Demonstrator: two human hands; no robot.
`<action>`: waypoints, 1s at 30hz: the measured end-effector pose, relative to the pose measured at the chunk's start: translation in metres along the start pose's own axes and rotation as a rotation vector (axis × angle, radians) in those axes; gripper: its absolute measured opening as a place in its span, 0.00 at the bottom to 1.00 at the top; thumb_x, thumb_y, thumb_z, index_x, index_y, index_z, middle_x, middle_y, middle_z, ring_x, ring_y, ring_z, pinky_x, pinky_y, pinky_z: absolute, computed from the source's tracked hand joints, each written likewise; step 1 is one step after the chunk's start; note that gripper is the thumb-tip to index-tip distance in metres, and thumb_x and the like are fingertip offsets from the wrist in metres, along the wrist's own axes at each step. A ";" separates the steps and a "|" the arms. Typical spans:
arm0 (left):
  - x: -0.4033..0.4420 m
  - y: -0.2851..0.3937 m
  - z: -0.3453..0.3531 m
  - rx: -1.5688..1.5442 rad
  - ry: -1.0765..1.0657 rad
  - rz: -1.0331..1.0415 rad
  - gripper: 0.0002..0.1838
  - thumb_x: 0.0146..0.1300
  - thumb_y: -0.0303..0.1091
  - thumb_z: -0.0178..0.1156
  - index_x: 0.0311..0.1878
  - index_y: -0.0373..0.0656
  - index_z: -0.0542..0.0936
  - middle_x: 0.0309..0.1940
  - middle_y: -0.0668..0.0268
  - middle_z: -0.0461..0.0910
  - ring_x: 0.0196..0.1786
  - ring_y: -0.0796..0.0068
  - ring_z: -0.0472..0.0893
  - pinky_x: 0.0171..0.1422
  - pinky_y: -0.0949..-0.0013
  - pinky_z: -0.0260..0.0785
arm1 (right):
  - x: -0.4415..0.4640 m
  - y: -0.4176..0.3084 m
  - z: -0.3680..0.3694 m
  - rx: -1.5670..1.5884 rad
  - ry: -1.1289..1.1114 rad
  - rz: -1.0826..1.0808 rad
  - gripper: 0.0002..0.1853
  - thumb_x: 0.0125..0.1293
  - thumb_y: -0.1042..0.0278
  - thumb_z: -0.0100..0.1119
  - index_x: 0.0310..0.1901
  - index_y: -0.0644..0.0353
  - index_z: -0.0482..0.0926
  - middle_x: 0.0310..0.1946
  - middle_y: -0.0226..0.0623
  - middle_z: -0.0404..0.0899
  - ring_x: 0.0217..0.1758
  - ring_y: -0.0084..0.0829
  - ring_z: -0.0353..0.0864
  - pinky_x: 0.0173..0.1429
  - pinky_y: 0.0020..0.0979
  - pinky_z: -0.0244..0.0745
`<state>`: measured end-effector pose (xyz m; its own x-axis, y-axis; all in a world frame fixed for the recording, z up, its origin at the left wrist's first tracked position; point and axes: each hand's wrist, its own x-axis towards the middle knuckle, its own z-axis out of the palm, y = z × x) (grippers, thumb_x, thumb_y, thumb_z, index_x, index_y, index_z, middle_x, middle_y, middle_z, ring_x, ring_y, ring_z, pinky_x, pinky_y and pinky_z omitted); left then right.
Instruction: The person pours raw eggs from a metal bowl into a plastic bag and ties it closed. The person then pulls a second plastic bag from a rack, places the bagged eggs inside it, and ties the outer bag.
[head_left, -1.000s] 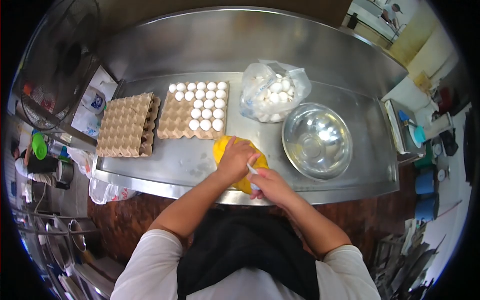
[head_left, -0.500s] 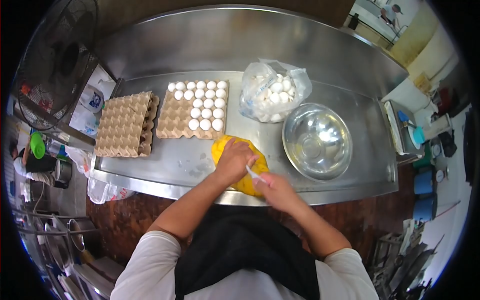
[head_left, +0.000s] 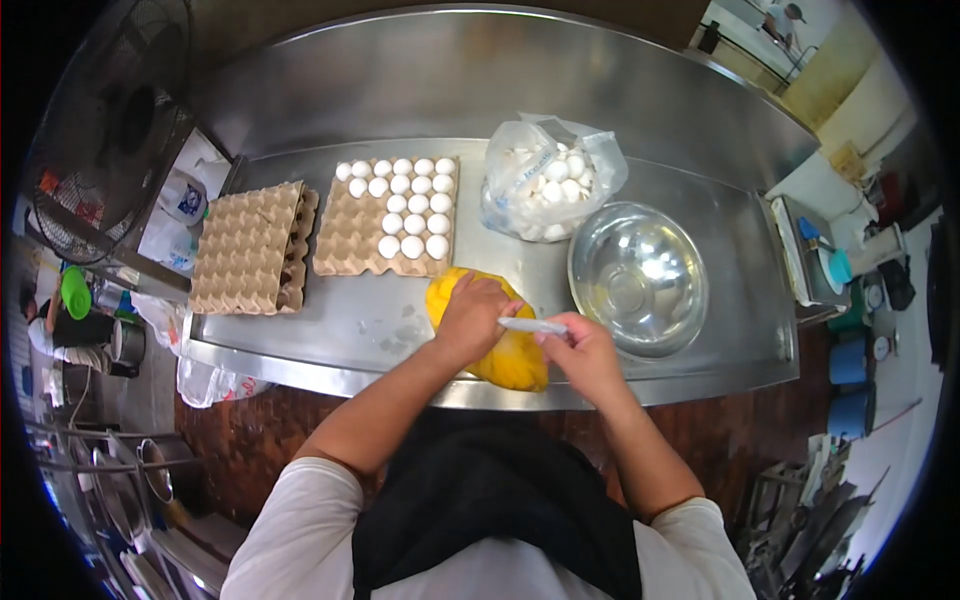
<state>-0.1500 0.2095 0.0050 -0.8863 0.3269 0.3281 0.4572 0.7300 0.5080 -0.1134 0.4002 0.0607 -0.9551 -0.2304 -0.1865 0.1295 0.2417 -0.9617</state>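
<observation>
A clear plastic bag filled with something bright yellow (head_left: pixel 512 365) lies at the front edge of the steel table. My left hand (head_left: pixel 474 315) is closed around the neck of this bag, on top of it. From that fist a twisted whitish strip of plastic (head_left: pixel 532 326), apparently the bag's upper end, stretches to the right. Its far end is pinched in the fingers of my right hand (head_left: pixel 584 352). Just right of this hand rests a shiny steel bowl (head_left: pixel 640 330).
Behind the hands is a cardboard egg tray (head_left: pixel 350 235), partly filled with white eggs (head_left: pixel 420 203). Stacked egg trays (head_left: pixel 245 250) stand to its left. A plastic bag of eggshells (head_left: pixel 535 195) sits behind the bowl. A fan (head_left: pixel 110 130) is at far left; people work in the background.
My right hand has moved right and slightly up, drawing the twisted plastic out sideways. My left hand keeps its hold on the bag's neck.
</observation>
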 end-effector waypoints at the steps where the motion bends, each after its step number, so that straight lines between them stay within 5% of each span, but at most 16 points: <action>1: 0.000 0.000 0.000 -0.001 -0.010 -0.003 0.12 0.64 0.39 0.56 0.30 0.44 0.81 0.31 0.64 0.78 0.47 0.61 0.76 0.63 0.48 0.59 | 0.003 0.006 -0.002 0.042 0.010 -0.010 0.10 0.61 0.71 0.63 0.42 0.63 0.80 0.25 0.26 0.77 0.26 0.16 0.73 0.33 0.20 0.70; 9: -0.004 0.000 0.002 -0.016 0.020 -0.015 0.12 0.64 0.39 0.55 0.30 0.44 0.82 0.30 0.64 0.78 0.45 0.61 0.76 0.61 0.48 0.60 | -0.003 -0.016 0.011 0.106 0.113 -0.169 0.14 0.59 0.69 0.66 0.46 0.63 0.80 0.30 0.32 0.76 0.32 0.20 0.74 0.36 0.21 0.71; 12: -0.004 0.001 0.003 -0.016 0.032 -0.002 0.12 0.63 0.39 0.56 0.30 0.44 0.82 0.31 0.64 0.78 0.45 0.61 0.76 0.61 0.48 0.60 | 0.002 -0.015 0.001 -0.295 -0.011 -0.199 0.11 0.59 0.68 0.65 0.44 0.61 0.82 0.34 0.38 0.77 0.35 0.25 0.76 0.38 0.24 0.72; 15: -0.004 0.002 0.001 -0.012 0.036 -0.001 0.12 0.63 0.40 0.56 0.31 0.44 0.82 0.31 0.63 0.78 0.46 0.60 0.76 0.61 0.48 0.60 | 0.002 -0.020 0.003 -0.298 0.071 -0.221 0.08 0.59 0.69 0.63 0.40 0.59 0.83 0.36 0.42 0.77 0.38 0.32 0.77 0.40 0.28 0.72; 21: -0.007 0.000 0.000 0.041 -0.088 -0.047 0.10 0.59 0.39 0.57 0.36 0.43 0.80 0.38 0.61 0.79 0.52 0.57 0.75 0.65 0.47 0.58 | 0.009 -0.017 0.011 -0.493 0.385 -0.709 0.11 0.52 0.74 0.64 0.40 0.56 0.84 0.36 0.38 0.77 0.39 0.38 0.77 0.41 0.33 0.72; 24: -0.005 0.000 -0.001 0.005 -0.133 -0.131 0.09 0.58 0.37 0.57 0.37 0.44 0.80 0.39 0.60 0.79 0.52 0.56 0.75 0.64 0.46 0.58 | -0.003 -0.028 0.015 -0.705 0.361 -0.732 0.12 0.50 0.76 0.64 0.39 0.56 0.84 0.37 0.39 0.78 0.41 0.38 0.78 0.45 0.33 0.73; 30: -0.005 -0.001 -0.008 -0.038 -0.124 -0.118 0.10 0.54 0.35 0.61 0.38 0.42 0.80 0.41 0.59 0.79 0.52 0.55 0.76 0.61 0.47 0.62 | -0.004 -0.010 0.019 -0.317 0.284 -0.480 0.09 0.58 0.77 0.59 0.40 0.58 0.82 0.38 0.39 0.80 0.40 0.34 0.80 0.46 0.31 0.74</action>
<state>-0.1457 0.2026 0.0096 -0.9352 0.3137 0.1646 0.3499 0.7453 0.5675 -0.1059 0.3810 0.0673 -0.9261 -0.1343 0.3525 -0.3739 0.4510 -0.8105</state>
